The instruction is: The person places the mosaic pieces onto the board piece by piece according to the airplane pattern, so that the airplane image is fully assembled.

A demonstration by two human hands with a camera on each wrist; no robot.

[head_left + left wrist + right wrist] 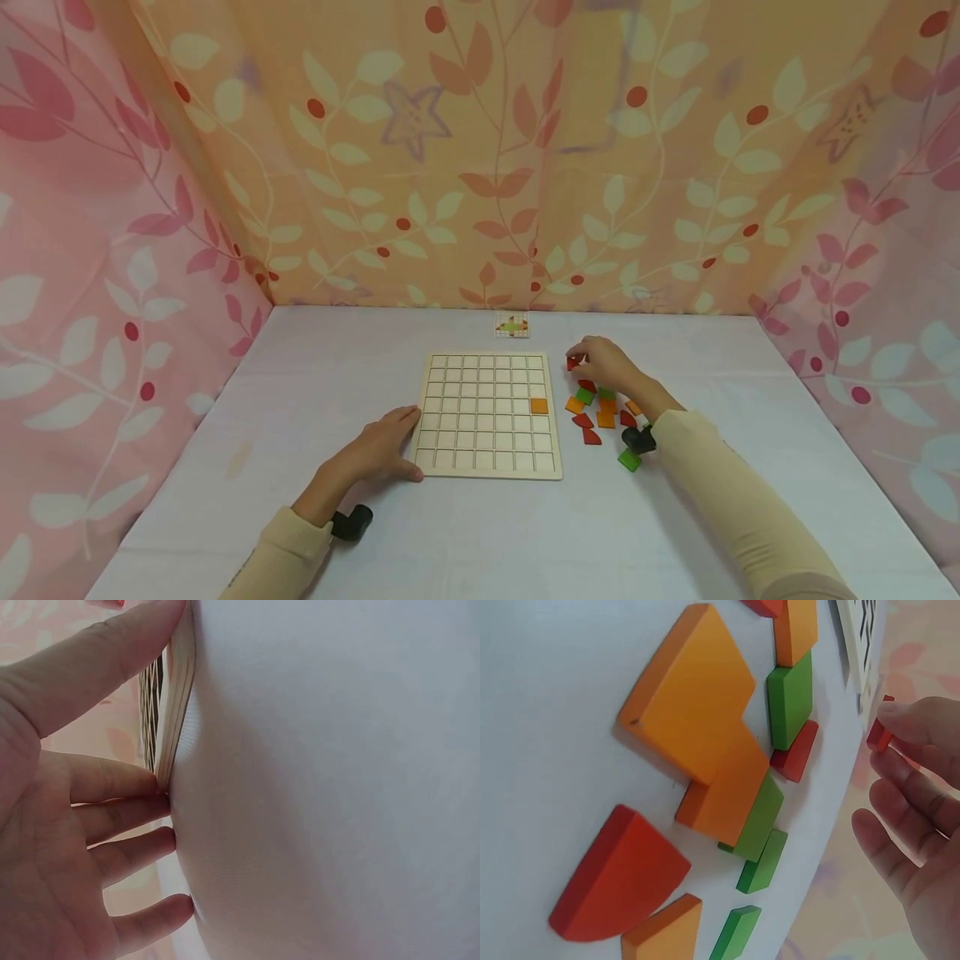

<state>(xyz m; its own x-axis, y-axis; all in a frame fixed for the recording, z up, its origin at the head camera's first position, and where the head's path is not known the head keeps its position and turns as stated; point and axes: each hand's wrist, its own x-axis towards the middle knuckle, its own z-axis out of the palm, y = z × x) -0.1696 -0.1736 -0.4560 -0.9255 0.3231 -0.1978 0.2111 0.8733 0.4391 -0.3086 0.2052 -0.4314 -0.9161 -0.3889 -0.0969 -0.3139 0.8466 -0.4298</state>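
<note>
A square wooden grid board (480, 421) lies flat on the white table, with one orange square tile (539, 406) in a cell near its right edge. My left hand (381, 444) rests against the board's left side, thumb by the near corner; the left wrist view shows its fairly straight fingers touching the board's edge (177, 712). To the right of the board, my right hand (609, 367) pinches a small red wooden tile (880, 733) between thumb and fingertips, held above the table. Loose red, orange and green tiles (606, 419) lie below that hand, some overlapping.
A small pattern card (512, 325) lies beyond the board. A green tile (629, 459) sits nearest the front of the pile. Dark wrist devices (352, 523) are on both arms. Patterned curtains (480, 167) enclose the table at the back and sides.
</note>
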